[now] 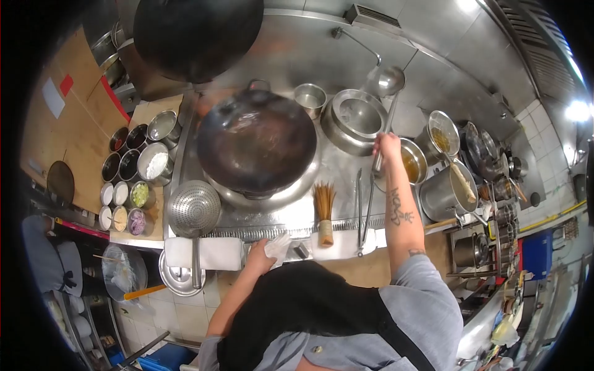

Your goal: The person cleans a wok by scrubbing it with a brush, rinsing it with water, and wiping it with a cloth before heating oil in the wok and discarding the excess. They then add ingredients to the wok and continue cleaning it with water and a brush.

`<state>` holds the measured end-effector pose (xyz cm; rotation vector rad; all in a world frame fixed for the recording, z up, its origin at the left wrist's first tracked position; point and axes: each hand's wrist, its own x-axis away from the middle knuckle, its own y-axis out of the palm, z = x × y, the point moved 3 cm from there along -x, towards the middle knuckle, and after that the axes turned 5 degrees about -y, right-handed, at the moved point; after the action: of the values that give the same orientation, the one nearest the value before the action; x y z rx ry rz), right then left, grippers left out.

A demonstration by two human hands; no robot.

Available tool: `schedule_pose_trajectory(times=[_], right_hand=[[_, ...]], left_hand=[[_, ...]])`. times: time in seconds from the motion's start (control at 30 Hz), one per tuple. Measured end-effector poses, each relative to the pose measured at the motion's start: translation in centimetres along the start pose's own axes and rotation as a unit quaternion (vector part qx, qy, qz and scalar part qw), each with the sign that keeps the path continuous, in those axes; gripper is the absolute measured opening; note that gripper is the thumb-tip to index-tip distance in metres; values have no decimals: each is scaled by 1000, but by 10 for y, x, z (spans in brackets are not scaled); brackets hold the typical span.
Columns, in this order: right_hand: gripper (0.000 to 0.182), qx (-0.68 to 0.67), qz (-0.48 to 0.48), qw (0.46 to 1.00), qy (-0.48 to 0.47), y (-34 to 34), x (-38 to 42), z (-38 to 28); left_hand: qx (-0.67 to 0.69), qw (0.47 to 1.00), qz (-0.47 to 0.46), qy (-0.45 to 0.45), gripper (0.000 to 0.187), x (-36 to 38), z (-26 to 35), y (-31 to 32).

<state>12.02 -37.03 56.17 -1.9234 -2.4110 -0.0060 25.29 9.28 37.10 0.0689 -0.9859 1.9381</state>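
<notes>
My right hand is closed round the handle of a steel ladle, its bowl up at the back near the water tap. Below the ladle bowl stands a round steel pot. At the counter's front edge my left hand grips a crumpled whitish cloth. A large dark wok rests on the burner ring ahead, with a sheen on its inner surface. Between my hands lie a bamboo brush and long metal tongs.
To the left are a perforated strainer and several seasoning containers. A pot of yellowish liquid and a tall steel pot stand right. Another wok hangs at upper left. Folded white towels line the front edge.
</notes>
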Motion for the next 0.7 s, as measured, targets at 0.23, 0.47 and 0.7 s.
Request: schedule_pose_trajectory(times=[0.23, 0.47, 0.7], right_hand=[[21, -466, -137, 825, 290, 1, -93, -4], [15, -580, -98, 763, 268, 22, -128, -9], [22, -594, -32, 760, 262, 30, -162, -5]], left_hand=[[53, 996, 54, 51, 56, -2, 6, -5], [39, 991, 86, 98, 53, 5, -2, -14], [244, 957, 155, -20, 39, 47, -26, -43]])
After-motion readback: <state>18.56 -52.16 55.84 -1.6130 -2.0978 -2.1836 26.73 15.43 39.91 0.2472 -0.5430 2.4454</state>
